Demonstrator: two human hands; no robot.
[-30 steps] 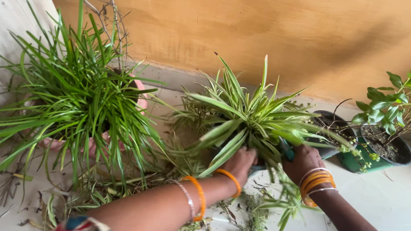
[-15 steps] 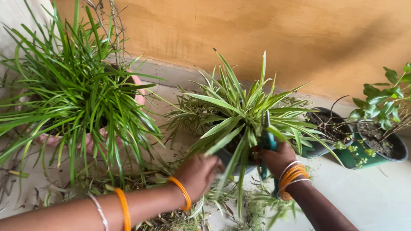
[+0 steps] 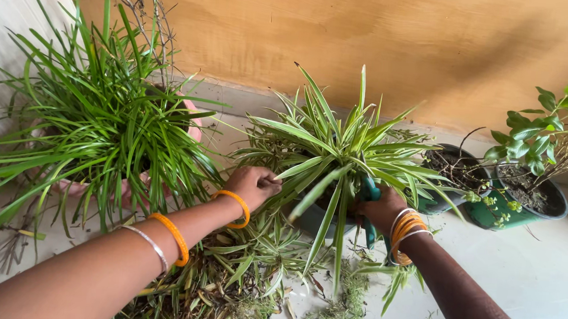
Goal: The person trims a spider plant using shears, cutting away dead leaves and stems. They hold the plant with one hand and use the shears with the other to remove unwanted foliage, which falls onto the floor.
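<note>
Left hand (image 3: pixel 251 182) is closed, pinching a leaf at the left edge of the striped plant (image 3: pixel 340 153), fingertips at the leaf base. Orange and silver bangles sit on that forearm. Right hand (image 3: pixel 381 208) is wrapped around teal shears (image 3: pixel 369 211), handles held in the fist, blade end pushed up into the foliage on the plant's right side; blades hidden by leaves, so cannot tell whether they are parted. Orange and silver bangles on that wrist too.

Striped plant stands mid-frame on the floor (image 3: pixel 527 273), in a dark pot (image 3: pixel 313 217) mostly hidden under its arching green-and-cream leaves.

Left of it, a bigger plain green plant (image 3: pixel 95 128) in a pink pot (image 3: pixel 194 128), dry bare twigs rising behind it. Cut leaves (image 3: pixel 224 280) lie heaped on the floor between the arms and under the left forearm. To the right, two green pots: the nearer one (image 3: pixel 457 170) shows bare soil, the farther (image 3: pixel 535 194) holds a small broad-leaved shrub. Ochre wall (image 3: pixel 370 40) behind.
</note>
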